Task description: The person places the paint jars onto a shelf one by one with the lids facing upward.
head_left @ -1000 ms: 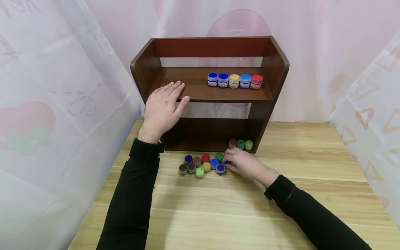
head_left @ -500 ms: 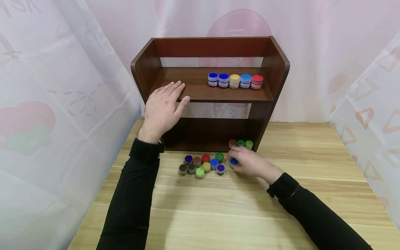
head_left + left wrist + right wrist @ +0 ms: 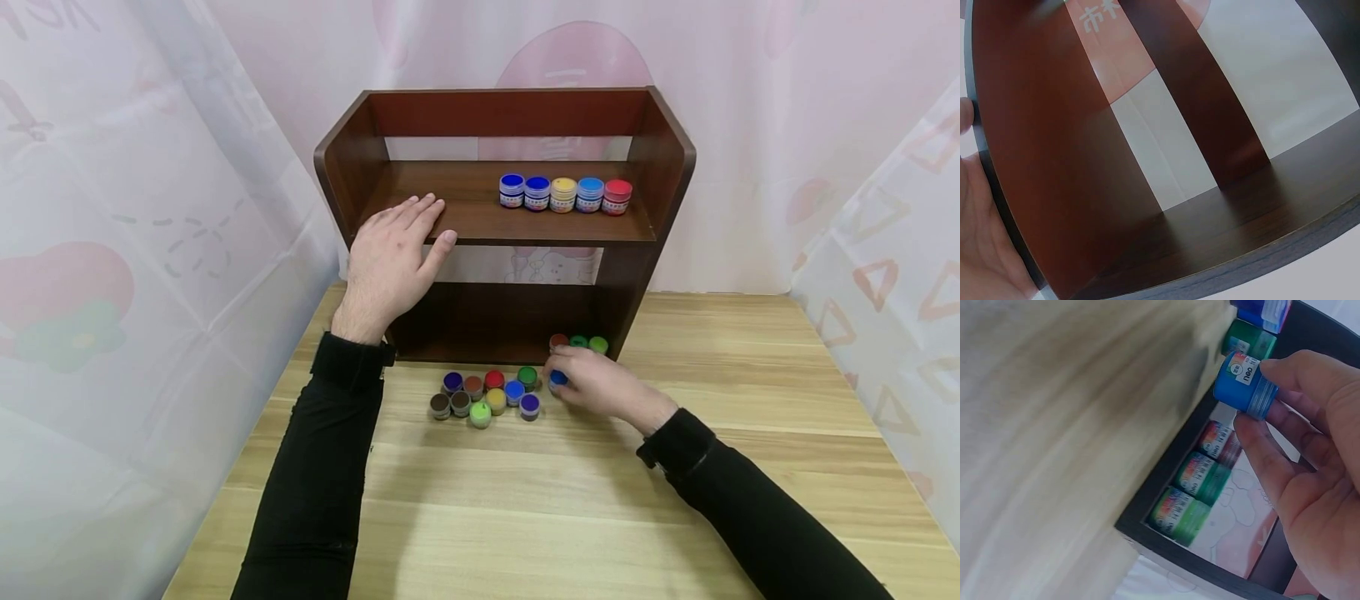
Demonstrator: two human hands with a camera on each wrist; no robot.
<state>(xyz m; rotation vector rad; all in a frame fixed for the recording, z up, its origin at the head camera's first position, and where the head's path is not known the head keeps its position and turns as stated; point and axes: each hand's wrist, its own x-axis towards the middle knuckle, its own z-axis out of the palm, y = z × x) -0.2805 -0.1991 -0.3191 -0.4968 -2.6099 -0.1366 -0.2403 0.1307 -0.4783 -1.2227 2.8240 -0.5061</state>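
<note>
A blue-lidded paint jar [image 3: 1246,384] is pinched between the thumb and fingers of my right hand [image 3: 600,385], just in front of the lower shelf. Behind that hand, a brown-red jar [image 3: 1217,440], a green jar [image 3: 1200,478] and a light green jar [image 3: 1179,515] stand side by side at the right end of the lower shelf. My left hand [image 3: 393,267] rests with its fingers extended on the left front of the upper shelf of a dark brown wooden rack [image 3: 510,112]. Part of the left palm [image 3: 985,237] shows beside the rack panel in the left wrist view.
Several jars, among them a red jar [image 3: 494,380], a yellow jar [image 3: 496,402] and a light green jar [image 3: 480,415], cluster on the wooden table [image 3: 570,517] before the rack. A row of jars, one being yellow [image 3: 562,195], lines the upper shelf's right side.
My right hand has drawn the blue jar rightward, away from the cluster, then shifted it slightly up towards the lower shelf. My left hand has stayed in place.
</note>
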